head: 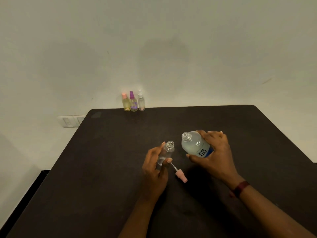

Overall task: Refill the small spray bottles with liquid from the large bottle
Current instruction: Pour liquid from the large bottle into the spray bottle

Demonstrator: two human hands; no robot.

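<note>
Left hand [154,170] grips small clear bottle [167,152], fingers and thumb curled round body, open neck up, tilted slightly toward right. Right hand [214,152] wraps large bottle [195,145] from right side, fingers over top, thumb under label; bottle uncapped, mouth angled up-left, close beside small bottle's neck, apart. Pink spray cap [181,176] with tube lies on black table [103,169] between hands, just below small bottle. Three spray bottles [133,102] stand in row at far table edge by wall. Dark band [240,188] on right wrist.
</note>
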